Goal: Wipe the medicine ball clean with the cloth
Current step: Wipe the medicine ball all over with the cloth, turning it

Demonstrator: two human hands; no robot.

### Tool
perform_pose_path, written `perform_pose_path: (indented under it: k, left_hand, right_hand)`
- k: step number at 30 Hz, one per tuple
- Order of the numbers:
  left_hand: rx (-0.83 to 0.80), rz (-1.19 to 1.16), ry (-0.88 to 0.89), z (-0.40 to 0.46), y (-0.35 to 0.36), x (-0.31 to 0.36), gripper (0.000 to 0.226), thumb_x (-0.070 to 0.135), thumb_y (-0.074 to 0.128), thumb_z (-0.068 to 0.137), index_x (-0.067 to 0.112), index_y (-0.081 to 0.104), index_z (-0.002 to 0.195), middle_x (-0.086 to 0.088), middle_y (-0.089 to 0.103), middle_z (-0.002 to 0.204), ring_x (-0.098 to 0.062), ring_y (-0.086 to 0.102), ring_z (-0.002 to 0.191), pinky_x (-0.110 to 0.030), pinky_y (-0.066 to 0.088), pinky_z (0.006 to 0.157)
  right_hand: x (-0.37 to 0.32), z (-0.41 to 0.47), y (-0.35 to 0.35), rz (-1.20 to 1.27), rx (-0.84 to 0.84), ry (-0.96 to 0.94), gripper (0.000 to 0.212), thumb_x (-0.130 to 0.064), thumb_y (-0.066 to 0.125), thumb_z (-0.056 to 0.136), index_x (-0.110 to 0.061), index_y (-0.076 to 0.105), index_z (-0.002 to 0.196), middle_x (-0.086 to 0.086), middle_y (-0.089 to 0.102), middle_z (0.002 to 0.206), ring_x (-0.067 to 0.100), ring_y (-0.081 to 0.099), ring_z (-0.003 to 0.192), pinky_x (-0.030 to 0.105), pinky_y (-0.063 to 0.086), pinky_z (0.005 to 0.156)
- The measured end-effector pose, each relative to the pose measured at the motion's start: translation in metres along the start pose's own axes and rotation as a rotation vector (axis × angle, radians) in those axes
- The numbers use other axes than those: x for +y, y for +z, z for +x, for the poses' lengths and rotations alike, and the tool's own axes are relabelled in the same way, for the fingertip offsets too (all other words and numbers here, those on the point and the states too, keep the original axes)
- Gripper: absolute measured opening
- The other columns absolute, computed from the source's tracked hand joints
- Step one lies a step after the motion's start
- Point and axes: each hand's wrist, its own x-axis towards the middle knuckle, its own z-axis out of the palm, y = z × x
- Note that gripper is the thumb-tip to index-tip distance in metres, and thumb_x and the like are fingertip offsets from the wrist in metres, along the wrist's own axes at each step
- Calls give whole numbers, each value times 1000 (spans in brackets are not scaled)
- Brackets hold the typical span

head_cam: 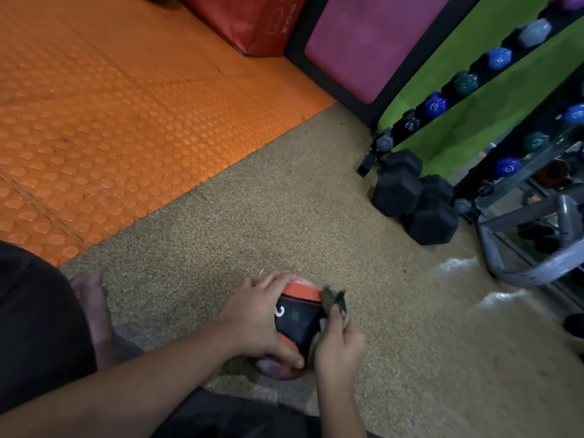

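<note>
Our left hand (252, 320) curls round one black-and-orange medicine ball (297, 317) low on the speckled tan floor (284, 200), while our right hand (339, 346) pinches one cloth (335, 303) against its right side. Three black hex dumbbells (414, 197) sit well apart by the rack (474, 77). Open floor lies ahead, edged by orange studded matting (110, 121).

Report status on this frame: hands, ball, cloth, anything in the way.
Left hand grips medicine ball, steadying it low over the floor. Right hand holds cloth against ball's right side. Nothing obstructing; black dumbbells well clear.
</note>
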Motion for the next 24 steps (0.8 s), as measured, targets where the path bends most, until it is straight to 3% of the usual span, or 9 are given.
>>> perform_pose_path:
  k: [3, 6, 9, 13, 15, 17, 19, 21, 24]
  left_hand:
    - [8, 1, 20, 2, 8, -3, 114, 76, 65, 62, 50, 13, 160, 30, 13, 166, -21, 32, 142, -39, 40, 114]
    - [2, -29, 0, 0, 7, -3, 83, 67, 51, 88, 54, 12, 159, 31, 9, 166, -20, 29, 143, -32, 37, 112]
    - [10, -1, 25, -1, 4, -2, 118, 72, 69, 61, 47, 11, 160, 26, 14, 168, -18, 27, 148, -38, 35, 120]
    - [-11, 31, 19, -6, 2, 4, 148, 87, 73, 28, 46, 17, 159, 29, 19, 165, -18, 32, 139, -41, 40, 117]
    - [10, 18, 30, -4, 5, 5, 140, 83, 70, 35, 45, 17, 159, 27, 21, 164, -20, 34, 138, -40, 40, 115]
    - [13, -31, 38, -1, 8, -1, 113, 74, 57, 55, 51, 12, 157, 26, 19, 166, -21, 34, 142, -40, 39, 116]
    - [-6, -70, 45, 2, 9, -12, 91, 73, 45, 71, 61, 5, 151, 28, 17, 166, -20, 34, 148, -42, 38, 117]
    - [-37, -75, 47, 1, 8, -16, 105, 75, 54, 63, 59, 3, 154, 28, 16, 166, -20, 31, 150, -43, 38, 118]
    - [-67, -20, 48, 1, 0, -6, 136, 78, 72, 40, 47, 13, 160, 26, 18, 167, -21, 34, 144, -38, 37, 118]
  right_hand:
    - [-21, -30, 10, -324, -86, -324, 50, -52, 44, 98, -23, 72, 128, -5, 69, 133, 21, 54, 131, 44, 44, 108]
    - [-37, -48, 13, -431, -210, -598, 42, -40, 49, 93, -27, 73, 125, -17, 63, 138, 15, 41, 140, 40, 36, 111]
    - [-18, -27, -1, -323, -132, -513, 40, -41, 50, 95, -24, 75, 119, -12, 72, 123, 15, 57, 121, 35, 47, 99]
    - [4, 0, -15, -113, 48, 12, 61, -62, 42, 84, -12, 76, 84, 5, 73, 79, 34, 69, 83, 40, 48, 75]
    - [-3, -10, -10, -239, 53, -143, 61, -56, 42, 88, -10, 78, 106, 5, 76, 102, 31, 68, 101, 40, 50, 85]
    - [-23, -35, 0, -327, -89, -392, 51, -47, 47, 92, -20, 73, 127, -13, 67, 129, 20, 53, 126, 39, 45, 102]
    - [-30, -50, 7, -432, -204, -608, 43, -42, 51, 92, -30, 71, 127, -22, 62, 136, 16, 42, 138, 39, 38, 107]
    - [-26, -45, 4, -416, -230, -624, 40, -42, 52, 93, -35, 69, 128, -25, 63, 136, 15, 43, 137, 37, 39, 107]
    - [-12, -23, -8, -172, -116, -391, 37, -41, 51, 96, -33, 73, 125, -20, 72, 121, 12, 60, 119, 30, 48, 98]
